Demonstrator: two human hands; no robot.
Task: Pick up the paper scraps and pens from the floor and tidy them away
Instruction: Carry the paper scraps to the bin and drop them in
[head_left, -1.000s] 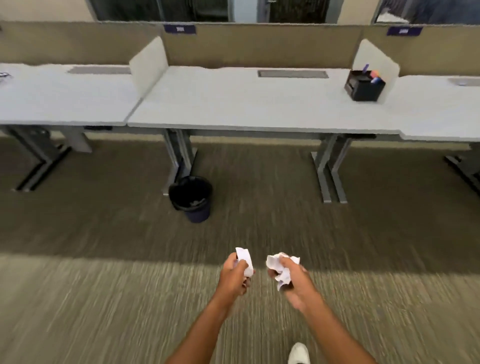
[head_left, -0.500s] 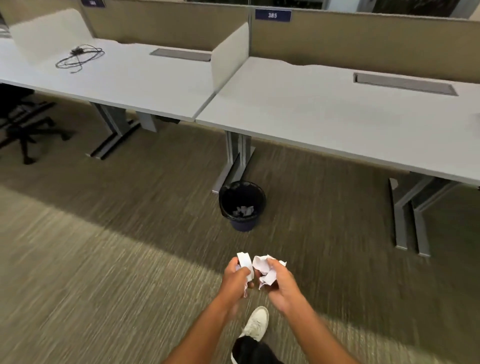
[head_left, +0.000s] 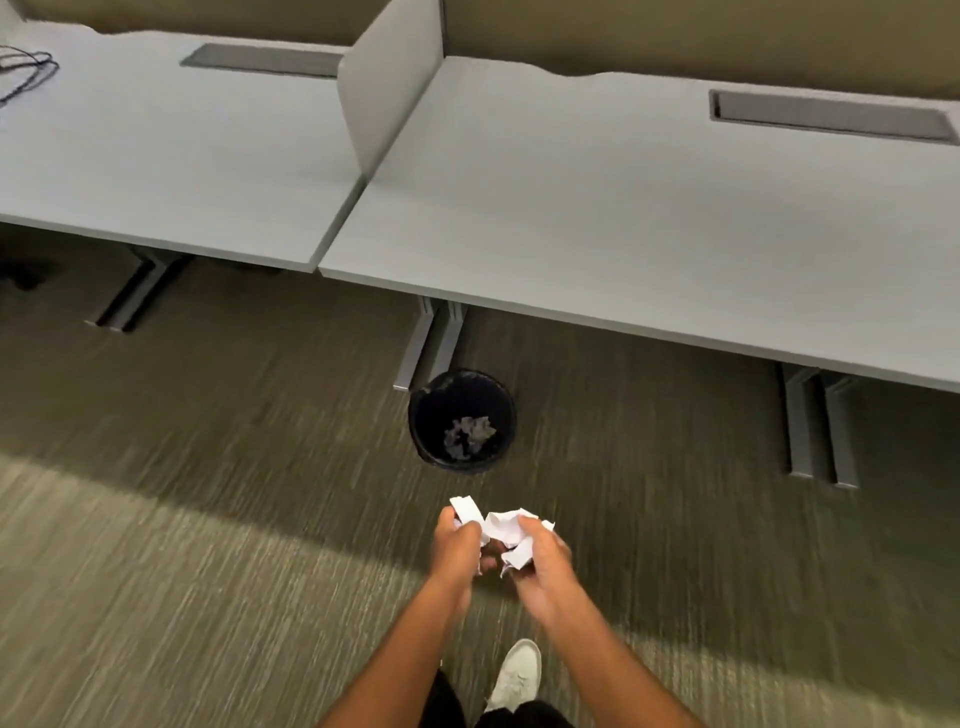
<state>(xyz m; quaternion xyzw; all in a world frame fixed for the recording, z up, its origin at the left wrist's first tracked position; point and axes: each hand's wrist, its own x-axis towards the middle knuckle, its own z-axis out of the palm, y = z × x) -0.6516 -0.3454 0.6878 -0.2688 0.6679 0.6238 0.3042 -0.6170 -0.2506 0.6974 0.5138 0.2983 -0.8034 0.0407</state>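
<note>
My left hand (head_left: 457, 545) grips a small white paper scrap (head_left: 467, 511) that sticks up above the fingers. My right hand (head_left: 543, 566) is closed around a larger crumpled white paper scrap (head_left: 506, 527). The two hands are held close together over the carpet, almost touching. A dark round waste bin (head_left: 506, 415) stands on the floor just beyond them, beside a desk leg, with crumpled paper (head_left: 469, 435) lying in its bottom. No pens are in view.
Two grey desks (head_left: 597, 218) with a divider panel (head_left: 389, 78) between them run across the top. Metal desk legs (head_left: 431, 343) stand behind the bin and another pair (head_left: 815, 421) at right. My white shoe (head_left: 517, 673) is on the carpet below.
The view has closed in on the desks and the bin, which now sits nearer and more centred. My hands have come closer together, still holding the scraps.
</note>
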